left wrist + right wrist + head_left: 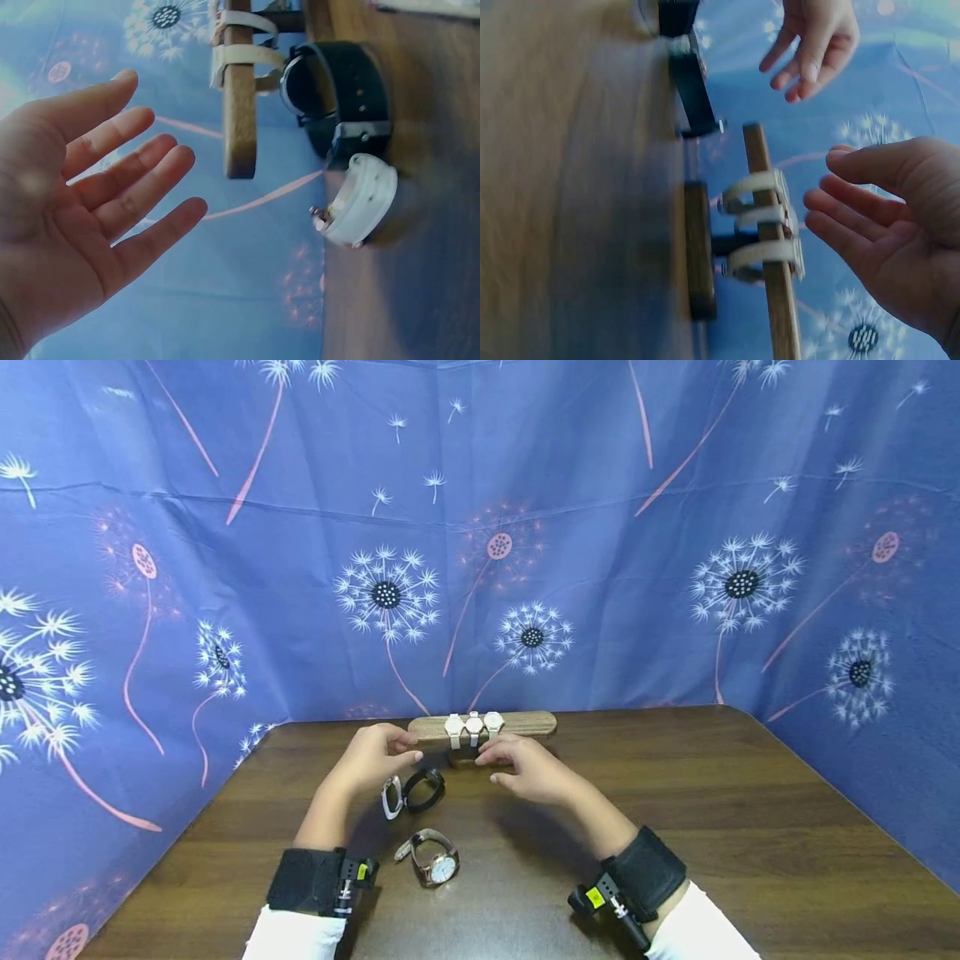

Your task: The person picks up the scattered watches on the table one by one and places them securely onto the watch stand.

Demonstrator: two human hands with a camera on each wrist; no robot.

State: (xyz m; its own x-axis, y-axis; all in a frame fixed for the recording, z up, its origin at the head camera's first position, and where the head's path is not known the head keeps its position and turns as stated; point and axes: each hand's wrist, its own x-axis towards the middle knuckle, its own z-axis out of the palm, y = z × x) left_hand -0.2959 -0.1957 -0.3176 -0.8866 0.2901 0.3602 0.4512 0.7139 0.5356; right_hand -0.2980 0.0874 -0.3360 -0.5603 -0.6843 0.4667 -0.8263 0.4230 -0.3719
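The surface (712, 827) is dark brown wood grain, and near its far edge a lighter brown wooden bar (525, 723) carries three white-faced watches (473, 724) on cream straps. Nearer lie a white watch (391, 797), a black-strapped watch (424, 790) and a rose-gold watch (435, 857) with a white dial. The backdrop cloth (600, 527) is blue, printed with white dandelion heads and pink stems.

Right hand (900, 232) open, fingers relaxed, just beside wooden bar (769, 247) carrying three pale-strapped watches (761, 225); left hand (814, 41) beyond.
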